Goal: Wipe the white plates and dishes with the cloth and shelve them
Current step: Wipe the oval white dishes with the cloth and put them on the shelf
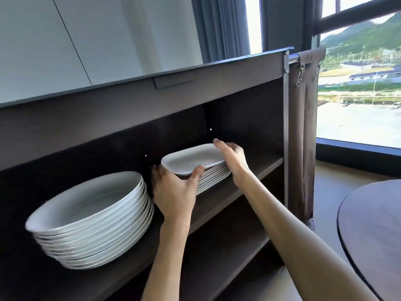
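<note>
A white oblong dish [191, 158] sits on top of a stack of like dishes [213, 178] on the dark upper shelf [256, 168]. My left hand [173, 187] grips the top dish at its near left end, thumb on the rim. My right hand [232, 157] holds its right end, fingers curled over the far edge. A tall stack of round white plates [93, 216] stands on the same shelf to the left. No cloth is in view.
The shelf belongs to a dark cart with a lower shelf [217, 253] below. A brown fabric bag [303, 127] hangs on the cart's right side. A round dark table [373, 235] is at the right, beside a window.
</note>
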Action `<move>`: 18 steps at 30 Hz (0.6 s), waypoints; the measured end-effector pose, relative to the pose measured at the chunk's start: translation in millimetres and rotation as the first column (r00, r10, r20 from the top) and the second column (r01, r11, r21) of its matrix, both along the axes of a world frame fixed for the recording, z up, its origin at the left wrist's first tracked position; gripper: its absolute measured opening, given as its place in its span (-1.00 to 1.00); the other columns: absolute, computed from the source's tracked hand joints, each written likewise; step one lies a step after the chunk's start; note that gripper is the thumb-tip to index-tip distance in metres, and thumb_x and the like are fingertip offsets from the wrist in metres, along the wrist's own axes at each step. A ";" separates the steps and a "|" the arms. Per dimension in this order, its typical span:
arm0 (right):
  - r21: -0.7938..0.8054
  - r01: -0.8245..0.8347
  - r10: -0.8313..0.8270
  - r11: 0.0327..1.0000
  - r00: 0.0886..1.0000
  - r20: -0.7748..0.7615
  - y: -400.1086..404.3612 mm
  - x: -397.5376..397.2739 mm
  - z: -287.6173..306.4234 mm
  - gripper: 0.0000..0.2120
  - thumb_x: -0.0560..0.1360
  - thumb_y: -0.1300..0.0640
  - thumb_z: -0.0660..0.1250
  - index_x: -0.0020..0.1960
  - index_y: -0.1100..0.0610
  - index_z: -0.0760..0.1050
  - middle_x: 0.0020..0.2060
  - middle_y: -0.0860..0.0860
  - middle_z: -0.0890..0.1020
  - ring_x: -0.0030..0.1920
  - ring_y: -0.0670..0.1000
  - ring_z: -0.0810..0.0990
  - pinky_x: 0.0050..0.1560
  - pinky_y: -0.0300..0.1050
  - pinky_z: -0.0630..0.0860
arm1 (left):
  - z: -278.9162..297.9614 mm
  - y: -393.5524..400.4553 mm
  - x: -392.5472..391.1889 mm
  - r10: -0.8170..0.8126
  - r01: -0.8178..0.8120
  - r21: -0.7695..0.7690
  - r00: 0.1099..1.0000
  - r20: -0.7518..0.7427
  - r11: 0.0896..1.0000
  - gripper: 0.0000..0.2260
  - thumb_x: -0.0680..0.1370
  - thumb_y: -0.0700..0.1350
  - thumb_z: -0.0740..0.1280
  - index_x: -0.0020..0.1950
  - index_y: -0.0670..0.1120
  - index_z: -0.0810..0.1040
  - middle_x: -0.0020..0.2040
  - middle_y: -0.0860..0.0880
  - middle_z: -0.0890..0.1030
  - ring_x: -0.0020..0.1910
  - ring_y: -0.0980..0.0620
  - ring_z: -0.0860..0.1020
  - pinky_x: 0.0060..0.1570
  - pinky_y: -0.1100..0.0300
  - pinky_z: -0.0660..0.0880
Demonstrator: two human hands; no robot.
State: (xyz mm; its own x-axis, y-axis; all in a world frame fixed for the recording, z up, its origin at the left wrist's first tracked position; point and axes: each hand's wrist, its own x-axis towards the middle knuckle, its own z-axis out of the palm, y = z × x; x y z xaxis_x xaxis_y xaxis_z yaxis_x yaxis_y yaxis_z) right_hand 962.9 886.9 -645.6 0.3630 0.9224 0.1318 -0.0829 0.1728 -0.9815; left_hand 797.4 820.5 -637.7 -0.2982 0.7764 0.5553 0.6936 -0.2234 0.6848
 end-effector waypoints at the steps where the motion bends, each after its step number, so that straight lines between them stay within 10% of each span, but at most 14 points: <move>1: -0.003 0.004 -0.004 1.000 1.000 0.016 4.7 -2.0 -0.2 -0.23 0.40 -0.35 0.40 0.42 0.12 0.47 0.27 0.02 0.57 0.20 -0.02 0.50 0.14 -0.10 0.38 | -1.0 3.4 -2.0 -0.002 0.002 -0.014 1.000 0.006 1.000 -0.16 0.34 0.37 0.50 0.36 -0.20 0.48 0.31 -0.16 0.56 0.34 -0.18 0.52 0.22 -0.20 0.51; 12: -0.038 0.001 0.002 0.999 0.997 0.076 22.1 0.9 -5.7 -0.19 0.49 -0.28 0.38 0.57 0.15 0.28 0.48 0.09 0.45 0.47 0.10 0.42 0.28 -0.11 0.34 | -16.7 8.0 -0.4 0.001 0.002 -0.139 1.000 0.024 0.990 -0.20 0.41 0.36 0.46 0.39 -0.21 0.47 0.26 -0.17 0.55 0.25 -0.19 0.55 0.16 -0.07 0.53; 18: -0.033 -0.020 0.022 0.999 0.998 0.053 25.2 0.4 -14.7 -0.30 0.58 -0.26 0.25 0.60 0.06 0.23 0.51 0.07 0.40 0.50 0.11 0.36 0.28 -0.10 0.27 | -25.2 12.7 5.7 -0.056 0.050 -0.314 0.998 -0.009 0.948 0.22 0.33 0.14 0.64 0.68 0.02 -0.19 0.48 -0.28 0.37 0.38 -0.30 0.46 0.32 -0.11 0.43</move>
State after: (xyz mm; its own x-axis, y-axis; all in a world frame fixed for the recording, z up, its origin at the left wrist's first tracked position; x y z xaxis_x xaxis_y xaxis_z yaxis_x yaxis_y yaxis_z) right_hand 963.3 912.1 -660.3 0.3371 0.9338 0.1202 -0.0337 0.1396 -0.9896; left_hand 803.1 833.2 -663.0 -0.2443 0.9266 0.2859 0.6989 -0.0362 0.7143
